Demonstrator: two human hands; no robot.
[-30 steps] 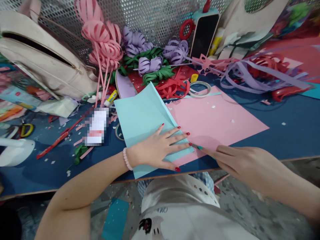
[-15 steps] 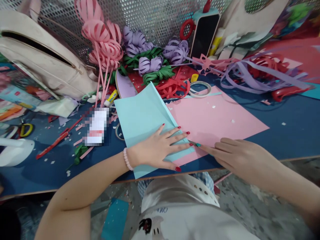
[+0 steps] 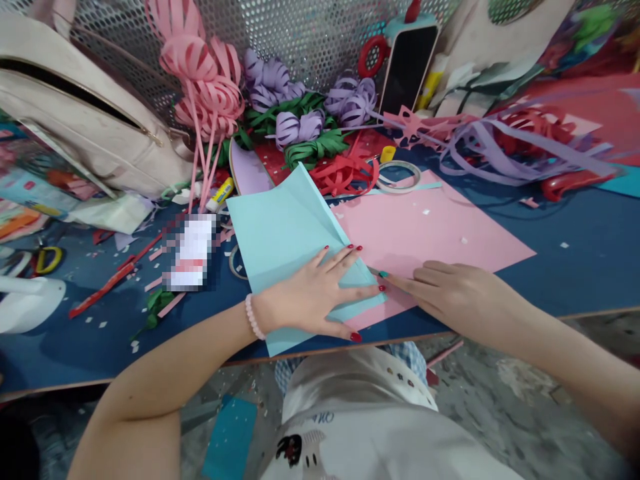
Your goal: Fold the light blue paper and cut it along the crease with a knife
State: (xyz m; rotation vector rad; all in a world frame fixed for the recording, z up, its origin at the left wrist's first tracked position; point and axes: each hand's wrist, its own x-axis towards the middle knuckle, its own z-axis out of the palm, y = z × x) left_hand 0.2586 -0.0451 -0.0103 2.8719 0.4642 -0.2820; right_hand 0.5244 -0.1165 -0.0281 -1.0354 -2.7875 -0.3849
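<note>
My left hand (image 3: 315, 290) lies with fingers spread, pressing on a light blue sheet of paper (image 3: 280, 227). A narrow fold or raised strip runs along that sheet's right edge. Beneath it, a pink sheet of paper (image 3: 445, 230) sticks out to the right. My right hand (image 3: 445, 287) is closed, its index finger stretched towards the blue sheet's edge. From its fingertip a thin grey blade (image 3: 373, 270) pokes out, touching or just beside that edge; the rest of it is hidden by the fingers. Something green shows at the fingertip.
A roll of tape (image 3: 399, 177) and a glue stick (image 3: 220, 195) lie behind the sheets. Pink paper ribbons (image 3: 200, 73) and purple ribbon loops (image 3: 350, 100) line the back, with a phone (image 3: 410, 67) standing upright. Scissors (image 3: 49, 260) lie far left, near a pale backpack (image 3: 90, 120).
My right hand has slid slightly away from me and left along the blue sheet's edge with the blade. My left middle and ring fingers have drawn closer together.
</note>
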